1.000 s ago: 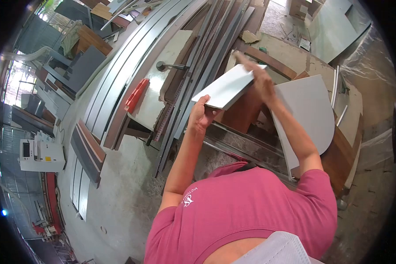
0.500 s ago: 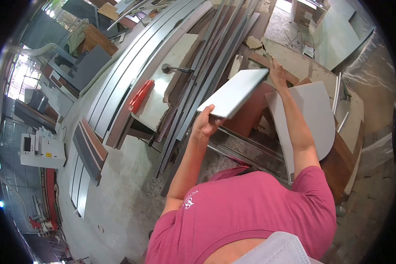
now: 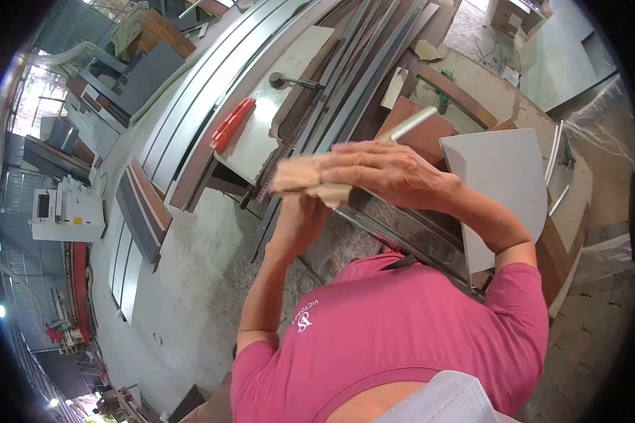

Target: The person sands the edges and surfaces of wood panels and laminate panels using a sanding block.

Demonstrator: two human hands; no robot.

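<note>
My right hand (image 3: 395,173) is closed over a tan, crumpled, cloth-like piece (image 3: 335,196) whose outline is blurred. Below it, my left hand (image 3: 303,211) holds up the white panel; its fingers are mostly hidden by the tan piece and my right hand. Of the white panel (image 3: 414,124), only a narrow edge shows, slanting up to the right beyond my right knuckles. Both hands are close together in front of my chest, above the bench.
A grey rounded board (image 3: 497,183) leans at the right. Long metal strips (image 3: 353,84) run along the bench. A red tool (image 3: 233,125) and a black-handled lever (image 3: 296,82) lie to the left. A white machine (image 3: 67,215) stands far left.
My right hand has come from the panel's far end down and left, with the tan piece under it. The panel has turned from face-up to nearly edge-on.
</note>
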